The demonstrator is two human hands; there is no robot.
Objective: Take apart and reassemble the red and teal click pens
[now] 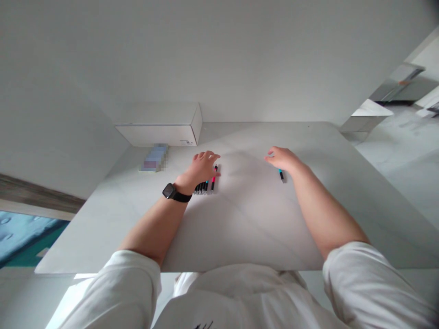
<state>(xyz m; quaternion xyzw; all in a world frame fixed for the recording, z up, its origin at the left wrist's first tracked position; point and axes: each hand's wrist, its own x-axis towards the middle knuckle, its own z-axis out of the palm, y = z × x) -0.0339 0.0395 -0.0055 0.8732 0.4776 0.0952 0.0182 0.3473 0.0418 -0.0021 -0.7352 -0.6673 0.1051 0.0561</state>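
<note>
My left hand (204, 167), with a black watch on its wrist, is over a row of pens. Its thumb and fingers are apart around a pen with a red grip (213, 184); I cannot tell whether they touch it. Several black pens (200, 188) lie side by side below the hand, their upper parts hidden by it. On the right, my right hand (283, 158) hovers above a single black pen with a teal part (281, 175), partly covered by the hand. Its fingers are spread and hold nothing that I can see.
A long white box (157, 135) stands against the wall at the back left of the white table (254, 219). In front of it lies a blurred bluish packet (154, 158). A blue tufted seat (27, 233) is beyond the table's left edge.
</note>
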